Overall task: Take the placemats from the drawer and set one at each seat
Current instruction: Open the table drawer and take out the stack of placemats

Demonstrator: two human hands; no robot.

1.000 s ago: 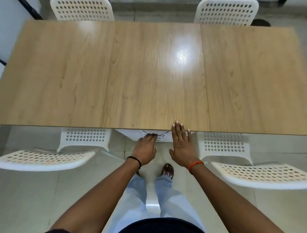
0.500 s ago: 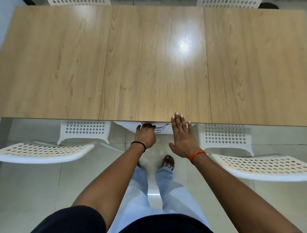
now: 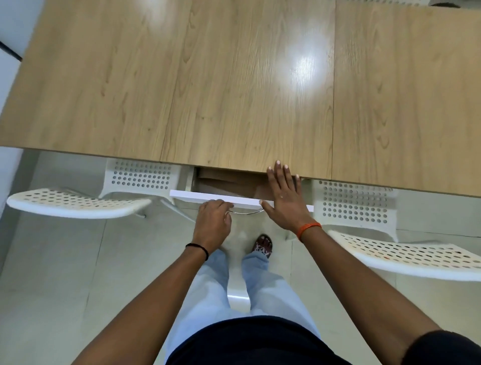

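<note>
A white drawer [image 3: 197, 196] under the near edge of the wooden table [image 3: 234, 91] stands partly pulled out. Inside it lie brown placemats [image 3: 229, 183], mostly hidden under the tabletop. My left hand [image 3: 212, 225] grips the drawer's thin metal handle [image 3: 247, 213] with curled fingers. My right hand [image 3: 285, 199] lies flat with straight fingers over the drawer's right part, its fingertips on the table's edge.
Two white perforated chairs stand on my side, one at the left [image 3: 78, 203] and one at the right [image 3: 406, 255], both turned out from the table. A slice of a far chair [image 3: 385, 2] shows at the top. My legs and feet stand on pale floor tiles.
My left hand has pulled the drawer out towards me by its handle, uncovering the brown placemats. The right hand stays at the table's edge. The view has tilted down.
</note>
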